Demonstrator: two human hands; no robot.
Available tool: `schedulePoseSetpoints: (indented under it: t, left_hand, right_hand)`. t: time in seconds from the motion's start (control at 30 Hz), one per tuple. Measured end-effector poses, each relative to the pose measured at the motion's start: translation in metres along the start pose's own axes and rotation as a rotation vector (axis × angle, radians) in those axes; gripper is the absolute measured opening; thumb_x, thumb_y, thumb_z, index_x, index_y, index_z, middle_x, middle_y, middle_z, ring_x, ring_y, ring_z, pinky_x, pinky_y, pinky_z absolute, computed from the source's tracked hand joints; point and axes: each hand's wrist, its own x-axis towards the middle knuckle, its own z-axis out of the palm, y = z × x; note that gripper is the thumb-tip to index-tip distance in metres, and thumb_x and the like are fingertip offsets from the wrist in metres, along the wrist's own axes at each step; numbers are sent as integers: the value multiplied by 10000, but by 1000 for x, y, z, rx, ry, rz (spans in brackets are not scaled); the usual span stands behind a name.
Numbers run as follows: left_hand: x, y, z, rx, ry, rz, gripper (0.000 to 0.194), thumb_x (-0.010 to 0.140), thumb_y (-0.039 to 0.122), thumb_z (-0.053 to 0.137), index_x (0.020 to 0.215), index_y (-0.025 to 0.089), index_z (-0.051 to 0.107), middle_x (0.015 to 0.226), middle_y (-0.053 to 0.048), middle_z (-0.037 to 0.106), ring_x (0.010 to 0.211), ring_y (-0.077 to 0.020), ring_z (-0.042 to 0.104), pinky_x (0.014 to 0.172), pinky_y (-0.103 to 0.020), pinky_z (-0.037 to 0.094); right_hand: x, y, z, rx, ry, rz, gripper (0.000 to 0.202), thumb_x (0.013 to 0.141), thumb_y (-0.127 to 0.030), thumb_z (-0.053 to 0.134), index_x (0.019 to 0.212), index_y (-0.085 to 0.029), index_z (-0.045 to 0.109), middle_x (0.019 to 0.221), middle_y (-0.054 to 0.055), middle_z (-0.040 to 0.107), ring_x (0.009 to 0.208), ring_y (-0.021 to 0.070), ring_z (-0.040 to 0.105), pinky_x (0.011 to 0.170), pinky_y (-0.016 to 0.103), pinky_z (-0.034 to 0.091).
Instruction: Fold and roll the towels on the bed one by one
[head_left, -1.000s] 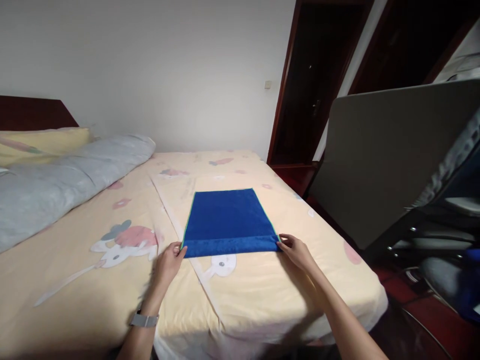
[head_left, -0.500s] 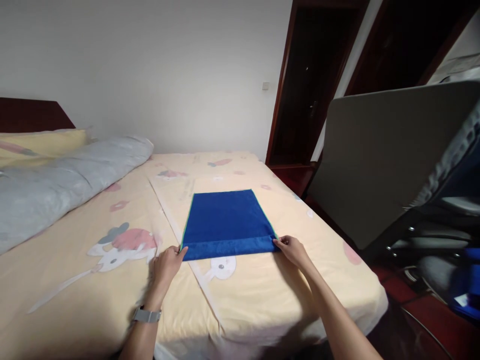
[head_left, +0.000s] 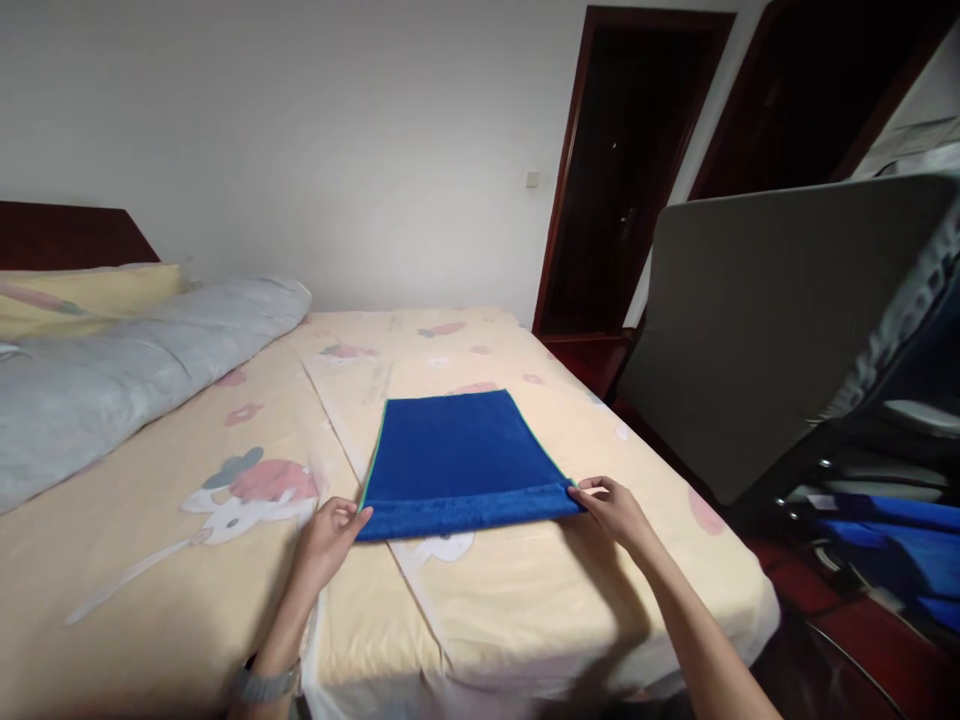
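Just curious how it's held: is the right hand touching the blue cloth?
Touching. The head view shows the right hand pinching the blue cloth at its near right corner.

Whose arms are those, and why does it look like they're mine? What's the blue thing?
There's no robot here, just a person's two bare hands. The camera is worn on that person's head, looking forward and down, so you see what they see. That's why the arms come in from the bottom, like yours would.

The blue thing is a cloth with thin green edging, lying on a bed. The left hand pinches its near left corner, and the right hand pinches its near right corner. The strip between them looks folded over.

Farther off on the left are grey bedding and a yellow pillow.
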Motion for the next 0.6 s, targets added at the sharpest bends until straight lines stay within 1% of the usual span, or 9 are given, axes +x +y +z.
schedulePoseSetpoints:
  t: [0.07, 0.13, 0.23, 0.3, 0.37, 0.43, 0.5, 0.57, 0.6]
  left_hand:
    - [-12, -3, -2, 31, -50, 3, 291, 842, 502, 583, 920, 227, 535, 660, 32, 681, 673, -195, 682, 606, -238, 446]
    - [-24, -5, -2, 128, -130, 14, 223, 869, 443, 573, 952, 245, 513, 638, 50, 660, 634, -190, 664, 581, -237, 405]
    - [-37, -5, -3, 306, -204, 78, 135, 924, 385, 521, 974, 260, 512, 649, 42, 668, 628, -199, 662, 591, -255, 392]
    - [-43, -2, -6, 414, -146, 180, 122, 934, 360, 516, 985, 254, 549, 747, -3, 707, 729, -225, 686, 662, -287, 432]
    - [-47, 5, -11, 470, -52, 337, 134, 933, 346, 524, 984, 253, 604, 920, -53, 729, 890, -256, 683, 770, -333, 467]
    - [-52, 12, -15, 428, -26, 506, 154, 939, 343, 523, 970, 265, 652, 1060, -61, 712, 1022, -263, 653, 881, -366, 480]
    - [-56, 16, -15, 344, -106, 620, 144, 919, 343, 565, 982, 287, 682, 1106, -35, 702, 1072, -251, 640, 948, -371, 492]
    - [-59, 16, -13, 302, -185, 656, 180, 860, 314, 639, 1029, 309, 700, 1144, -15, 700, 1100, -253, 638, 986, -373, 502]
    - [-59, 15, -10, 301, -205, 652, 236, 831, 285, 659, 1061, 316, 704, 1166, -11, 700, 1110, -257, 639, 998, -379, 506]
  right_hand:
    - [-10, 4, -2, -96, -29, 1, 293, 804, -478, 664, 905, -218, 574, 645, 11, 713, 582, 199, 650, 542, 269, 413]
    - [-21, 6, -2, -222, -79, -5, 241, 828, -437, 650, 914, -234, 553, 629, -7, 699, 592, 207, 655, 561, 275, 412]
    - [-33, 3, -3, -382, -97, -47, 200, 862, -415, 623, 947, -248, 552, 739, 16, 725, 693, 241, 684, 622, 304, 449]
    - [-37, -2, -6, -465, -40, -148, 197, 869, -413, 611, 963, -244, 571, 832, 57, 719, 766, 268, 683, 662, 337, 479]
    - [-40, -9, -11, -485, -11, -328, 171, 876, -382, 589, 963, -235, 607, 931, 95, 691, 870, 285, 672, 754, 375, 512]
    - [-44, -15, -16, -442, -90, -517, 166, 864, -311, 573, 992, -235, 646, 1075, 110, 661, 1027, 287, 642, 901, 397, 512]
    - [-47, -18, -16, -408, -243, -623, 322, 790, -216, 586, 1102, -239, 667, 1225, 103, 629, 1165, 283, 595, 1013, 400, 482]
    - [-48, -18, -13, -433, -354, -629, 547, 696, -137, 580, 1232, -223, 653, 1337, 106, 595, 1238, 289, 563, 1062, 403, 463]
    - [-48, -17, -10, -459, -372, -612, 625, 666, -106, 559, 1276, -210, 643, 1363, 111, 591, 1250, 291, 562, 1073, 408, 459]
